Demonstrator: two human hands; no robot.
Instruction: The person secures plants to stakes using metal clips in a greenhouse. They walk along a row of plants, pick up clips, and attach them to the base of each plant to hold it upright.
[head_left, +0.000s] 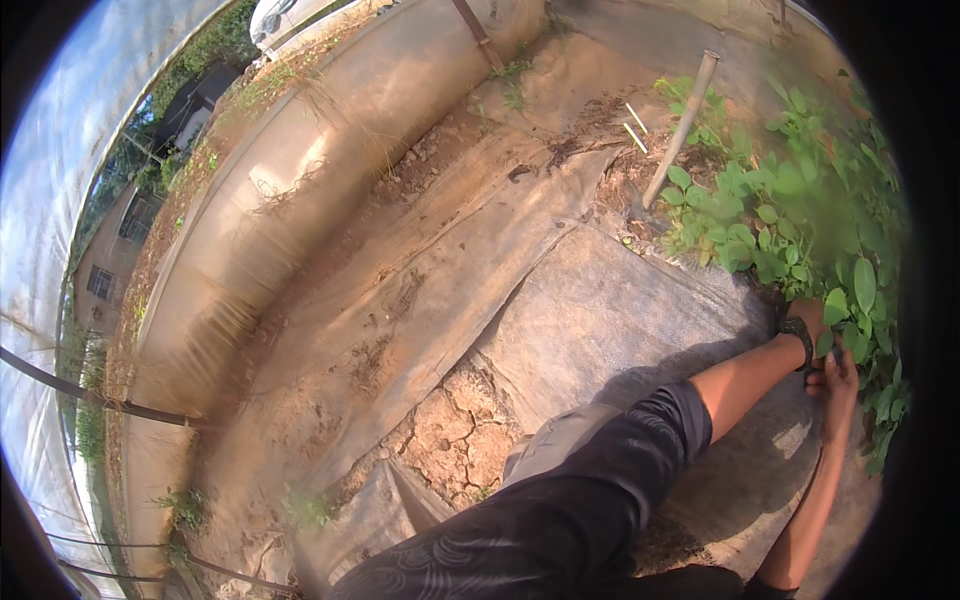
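My left hand (808, 311), with a dark band around its wrist, reaches into the edge of the green leafy plants (795, 217). Leaves hide its fingers. Just below it is my right hand (834, 375), its fingers bent close to the leaves and near the left wrist. Whether either hand grips a stem or leaf cannot be made out. A dark patterned sleeve covers my left upper arm.
Woven ground cover (600, 300) lies beside the plants, with cracked bare soil (465, 435) at its edge. A slanted pole (682, 127) stands by the plants, near two short white sticks (635, 138). Low plastic sheeting (285, 195) and dark metal bars (97, 394) run along the left.
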